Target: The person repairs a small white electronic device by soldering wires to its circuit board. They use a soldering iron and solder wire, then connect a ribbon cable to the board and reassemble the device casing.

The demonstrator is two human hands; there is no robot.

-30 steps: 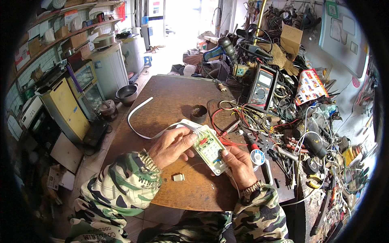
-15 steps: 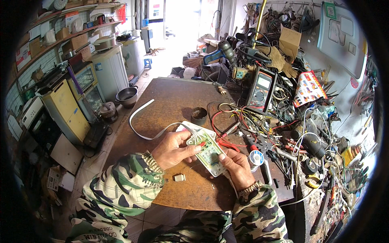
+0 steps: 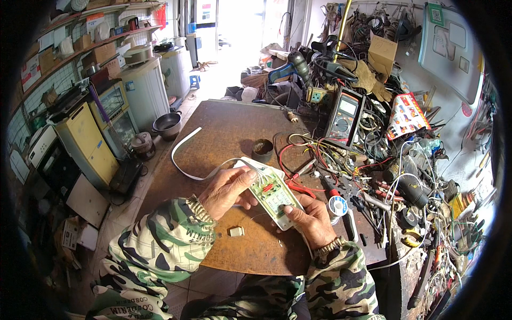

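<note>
A small white housing with a green circuit board (image 3: 271,188) and red parts is held over the worn wooden table (image 3: 192,250). My left hand (image 3: 226,193) pinches at its upper end, thumb on the thin wires of the white flat cable (image 3: 186,170), which curves off to the left. My right hand (image 3: 312,221) grips the lower right part, thumb on the board. A small cream ribbed piece (image 3: 236,231) lies below. A dark round container (image 3: 262,150) stands beyond, and a spool (image 3: 337,208) sits right of my right hand.
A multimeter (image 3: 344,117) with leads, tangled cables (image 3: 373,160), tools, gloves (image 3: 373,82) and a cardboard box (image 3: 381,53) crowd the right side. Old appliances (image 3: 88,144) and laden shelves (image 3: 96,37) line the left. A pot (image 3: 167,128) is on the floor left of the table. A bright doorway stands at the back.
My left thumb dipped toward the red parts half a second ago and is now back up at the wires. My right thumb has shifted slightly down the board.
</note>
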